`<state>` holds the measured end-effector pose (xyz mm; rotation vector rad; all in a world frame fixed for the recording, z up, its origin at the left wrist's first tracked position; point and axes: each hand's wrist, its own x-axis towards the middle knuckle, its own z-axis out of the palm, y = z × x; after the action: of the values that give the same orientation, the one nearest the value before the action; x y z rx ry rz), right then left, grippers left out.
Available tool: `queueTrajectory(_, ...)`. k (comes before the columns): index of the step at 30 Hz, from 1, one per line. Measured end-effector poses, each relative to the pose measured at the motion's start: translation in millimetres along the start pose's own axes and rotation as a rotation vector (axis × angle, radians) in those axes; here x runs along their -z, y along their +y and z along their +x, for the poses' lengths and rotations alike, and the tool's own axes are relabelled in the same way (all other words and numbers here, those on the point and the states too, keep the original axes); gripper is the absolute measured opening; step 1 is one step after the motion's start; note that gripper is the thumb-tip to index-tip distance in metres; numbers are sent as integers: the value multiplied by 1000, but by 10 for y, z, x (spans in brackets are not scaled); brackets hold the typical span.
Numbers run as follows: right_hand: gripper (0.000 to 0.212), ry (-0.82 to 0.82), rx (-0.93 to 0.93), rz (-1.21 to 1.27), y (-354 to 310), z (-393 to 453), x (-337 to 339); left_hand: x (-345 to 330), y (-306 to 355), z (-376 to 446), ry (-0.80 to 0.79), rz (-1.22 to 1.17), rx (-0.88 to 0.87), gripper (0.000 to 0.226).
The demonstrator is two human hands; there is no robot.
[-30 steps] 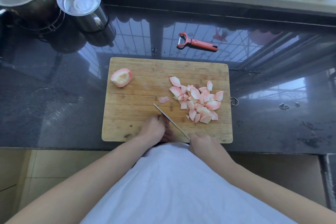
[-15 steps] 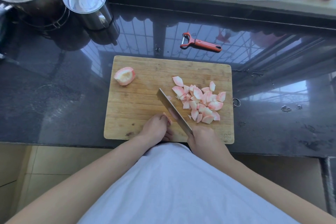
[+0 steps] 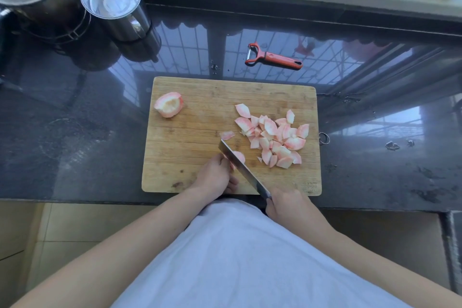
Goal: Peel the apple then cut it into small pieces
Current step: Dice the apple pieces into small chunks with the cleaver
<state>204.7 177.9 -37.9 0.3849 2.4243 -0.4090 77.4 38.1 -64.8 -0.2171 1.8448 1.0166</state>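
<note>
Two steel pots (image 3: 113, 5) back-left | red peeler (image 3: 275, 57) beyond wooden board (image 3: 190, 147) | steel knife (image 3: 243, 170) points far-left, right hand (image 3: 287, 204) clamping handle | left hand (image 3: 215, 175) fingers curled on apple piece (image 3: 240, 156)

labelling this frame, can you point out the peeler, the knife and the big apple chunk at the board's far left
peeler (image 3: 282, 59): head view, on its red handle.
knife (image 3: 240, 165): head view, middle of the blade.
big apple chunk (image 3: 169, 104): head view, on its pale cut face.

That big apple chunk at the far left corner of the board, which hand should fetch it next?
Probably the left hand: it is on the apple chunk's side and holds only a small apple piece, while the right hand has its grip on the knife.
</note>
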Motion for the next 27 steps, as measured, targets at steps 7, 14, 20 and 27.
queueTrajectory(7, 19, 55, 32, 27, -168, 124, -19, 21, 49, -63, 7, 48, -32, 29)
queueTrajectory(14, 16, 74, -37, 84, -330, 323, 65, 4, 31, -23, 32, 83, -47, 31)
queueTrajectory(20, 16, 184, -32, 290, -330, 404, 93, 8, 56, -84, 6, 38, -7, 33)
queueTrajectory(27, 13, 258, -74, 434, 84, 80, 231, 62, 174, -30, -48, 18, -23, 30)
